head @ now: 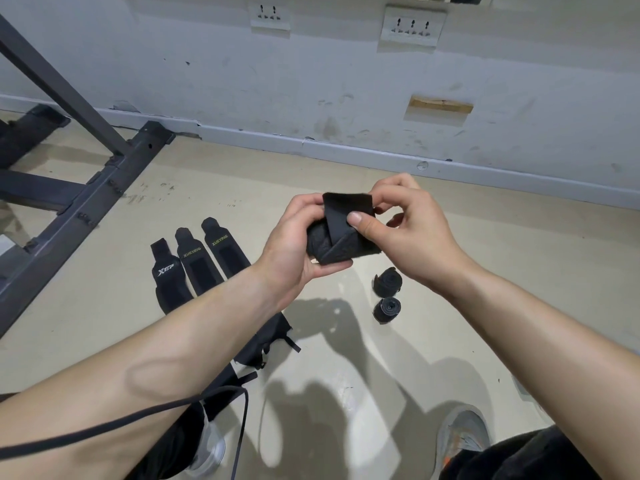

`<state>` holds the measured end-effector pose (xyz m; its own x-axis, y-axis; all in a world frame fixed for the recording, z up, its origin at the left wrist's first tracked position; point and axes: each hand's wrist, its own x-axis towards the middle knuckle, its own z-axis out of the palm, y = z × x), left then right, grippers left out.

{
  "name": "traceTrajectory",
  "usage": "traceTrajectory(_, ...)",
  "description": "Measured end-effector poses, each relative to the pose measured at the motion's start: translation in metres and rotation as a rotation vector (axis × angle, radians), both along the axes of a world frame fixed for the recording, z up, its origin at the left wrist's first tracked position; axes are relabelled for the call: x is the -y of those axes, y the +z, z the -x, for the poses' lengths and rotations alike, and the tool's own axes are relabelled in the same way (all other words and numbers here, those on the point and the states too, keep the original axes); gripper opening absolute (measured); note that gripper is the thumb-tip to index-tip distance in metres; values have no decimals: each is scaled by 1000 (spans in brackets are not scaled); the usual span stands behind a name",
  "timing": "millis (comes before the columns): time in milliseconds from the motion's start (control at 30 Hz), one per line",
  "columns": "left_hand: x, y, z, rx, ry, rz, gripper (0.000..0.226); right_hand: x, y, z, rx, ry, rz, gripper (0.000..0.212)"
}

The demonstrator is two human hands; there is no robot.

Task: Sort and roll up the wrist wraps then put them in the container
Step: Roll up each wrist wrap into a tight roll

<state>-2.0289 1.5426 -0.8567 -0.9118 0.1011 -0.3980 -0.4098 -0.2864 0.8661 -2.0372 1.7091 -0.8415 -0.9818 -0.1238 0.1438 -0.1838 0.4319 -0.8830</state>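
Rolling is under way: the left grip (pixel 298 244) cups a part-rolled black wrist wrap (pixel 341 242), and the right grip (pixel 408 230) pinches its loose flap down onto the bundle. Just below the right grip, two finished rolls (pixel 388 281) (pixel 387 310) lie on the floor (pixel 519 271). To the left of the left grip, three flat wraps (pixel 195 263) await rolling; no container is in view, so I judge the task under half done.
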Motion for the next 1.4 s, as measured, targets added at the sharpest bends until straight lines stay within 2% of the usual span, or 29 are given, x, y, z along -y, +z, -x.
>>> traceTrajectory(33, 0, 0, 0, 15, 3, -17, 27, 1, 0, -1, 9, -20, 29, 26)
traceTrajectory(200, -1, 0, -5, -45, -73, -34, 83, 6, -2, -4, 26, -105, 119, 17)
traceTrajectory(267, -4, 1, -8, -62, -103, -28, 91, 6, -2, -2, 21, -118, 145, 17)
traceTrajectory(400, -9, 0, -10, -101, -82, 27, 58, 7, -3, 0, 22, -136, 121, 24)
traceTrajectory(633, -10, -9, -11, -185, -99, 92, 46, 12, -8, -1, 148, -165, 203, 19)
traceTrajectory(800, -7, -9, -10, -205, -64, 125, 39, 15, -10, -5, 218, -137, 251, 34)
traceTrajectory(1000, -10, -11, -9, -133, 10, 148, 25, 17, -24, -8, 282, -116, 357, 14)
traceTrajectory(1100, -11, -11, -8, -126, 32, 170, 22, 18, -26, -7, 285, -150, 412, 17)
traceTrajectory(1267, -16, -10, -7, -136, 39, 183, 16, 27, -31, -8, 391, -176, 379, 37)
traceTrajectory(1333, -18, -9, -7, -143, 42, 199, 13, 28, -33, -8, 412, -187, 378, 36)
traceTrajectory(1400, -20, -10, -7, -124, 70, 204, 11, 30, -34, -8, 374, -197, 343, 27)
